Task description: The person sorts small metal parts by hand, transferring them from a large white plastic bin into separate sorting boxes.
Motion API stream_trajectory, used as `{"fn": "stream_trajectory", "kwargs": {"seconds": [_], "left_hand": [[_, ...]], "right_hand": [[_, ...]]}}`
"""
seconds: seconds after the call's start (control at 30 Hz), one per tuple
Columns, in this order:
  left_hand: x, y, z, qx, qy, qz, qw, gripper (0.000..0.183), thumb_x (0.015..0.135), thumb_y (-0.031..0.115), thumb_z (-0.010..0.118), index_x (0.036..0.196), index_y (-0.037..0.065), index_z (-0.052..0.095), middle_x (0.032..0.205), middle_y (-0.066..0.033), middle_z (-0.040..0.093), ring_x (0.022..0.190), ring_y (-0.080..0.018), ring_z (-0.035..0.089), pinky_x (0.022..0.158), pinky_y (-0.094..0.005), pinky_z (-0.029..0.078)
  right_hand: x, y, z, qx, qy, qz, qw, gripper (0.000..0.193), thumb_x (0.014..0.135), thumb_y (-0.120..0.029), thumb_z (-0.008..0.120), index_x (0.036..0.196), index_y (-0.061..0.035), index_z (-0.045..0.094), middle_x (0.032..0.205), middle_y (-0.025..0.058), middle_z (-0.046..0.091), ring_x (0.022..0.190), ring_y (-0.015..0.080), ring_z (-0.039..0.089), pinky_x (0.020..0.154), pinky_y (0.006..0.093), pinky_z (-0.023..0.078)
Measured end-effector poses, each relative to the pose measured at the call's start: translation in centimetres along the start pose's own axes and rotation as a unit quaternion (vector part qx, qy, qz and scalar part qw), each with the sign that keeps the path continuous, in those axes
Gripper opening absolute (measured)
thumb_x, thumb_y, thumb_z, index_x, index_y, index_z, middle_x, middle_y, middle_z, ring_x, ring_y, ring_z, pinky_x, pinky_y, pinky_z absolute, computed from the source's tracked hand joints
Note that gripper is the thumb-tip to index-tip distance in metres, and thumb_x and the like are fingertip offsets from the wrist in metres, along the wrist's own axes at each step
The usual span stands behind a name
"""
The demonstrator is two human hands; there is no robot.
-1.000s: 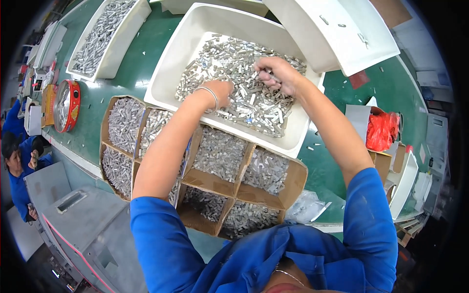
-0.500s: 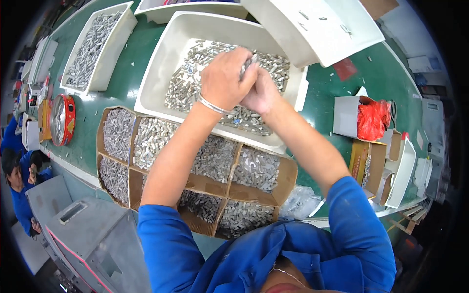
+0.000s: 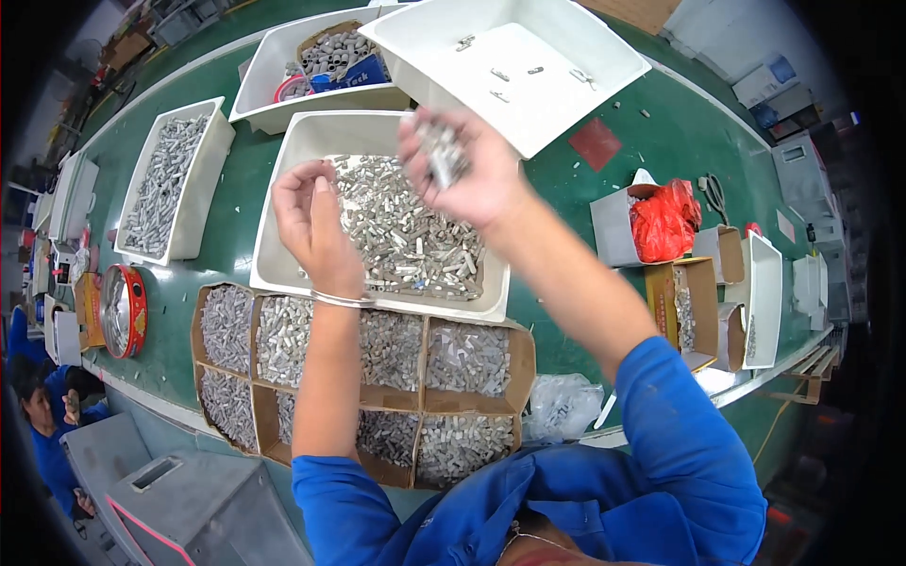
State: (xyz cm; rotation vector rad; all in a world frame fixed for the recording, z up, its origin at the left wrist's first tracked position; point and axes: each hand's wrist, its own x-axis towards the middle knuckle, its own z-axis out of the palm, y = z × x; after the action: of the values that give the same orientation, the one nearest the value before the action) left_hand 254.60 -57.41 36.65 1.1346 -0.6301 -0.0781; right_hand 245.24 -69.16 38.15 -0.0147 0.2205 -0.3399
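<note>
Green surface (image 3: 179, 325) is carrying one red tin (image 3: 123, 311), one red bag (image 3: 665, 222), one eight-celled carton (image 3: 521, 370); one co-worker (image 3: 55, 448) is showing far left. Right hand (image 3: 483, 174) is cupping pieces (image 3: 444, 158) over one white bin (image 3: 494, 297) containing more; left hand (image 3: 316, 222) is hovering half-curled, contents unclear.

Grey pieces (image 3: 415, 241) — white bin (image 3: 354, 132)

On the green tabletop (image 3: 557, 184) a red plastic bag (image 3: 664, 224) bulges from a grey carton (image 3: 612, 230), a dark red square (image 3: 595, 143) lies farther back, and a round red tin (image 3: 137, 313) sits far left; a co-worker (image 3: 51, 455) in blue is beside a grey metal cabinet (image 3: 212, 500)
</note>
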Motion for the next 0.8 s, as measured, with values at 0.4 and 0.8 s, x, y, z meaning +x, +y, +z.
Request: {"fn": "stream_trajectory", "kwargs": {"seconds": [0.4,0.8], "left_hand": [[-0.8,-7.7,-2.7,0.456,-0.606,-0.184,0.625,0.034,0.067,0.017,0.063,0.097,0.005,0.053,0.086,-0.0125,0.058,0.08,-0.024,0.055,0.071,-0.0323,0.043],[-2.3,-9.4,-2.9,0.484,-0.714,-0.147,0.485,0.022,0.078,0.015,0.049,0.099,0.01,0.056,0.081,-0.016,0.059,0.075,-0.0236,0.058,0.066,-0.0366,0.046]], "right_hand": [[-0.6,-12.4,1.5,-0.792,0.231,-0.162,0.542,0.031,0.074,-0.017,0.052,0.104,-0.0092,0.054,0.096,0.0137,0.053,0.091,0.0171,0.049,0.081,0.0292,0.037],[-9.4,-5.3,1.5,-0.756,-0.009,-0.368,0.542,0.019,0.075,-0.004,0.05,0.093,0.0,0.055,0.088,0.005,0.055,0.082,0.0095,0.051,0.071,0.0211,0.041]]}}
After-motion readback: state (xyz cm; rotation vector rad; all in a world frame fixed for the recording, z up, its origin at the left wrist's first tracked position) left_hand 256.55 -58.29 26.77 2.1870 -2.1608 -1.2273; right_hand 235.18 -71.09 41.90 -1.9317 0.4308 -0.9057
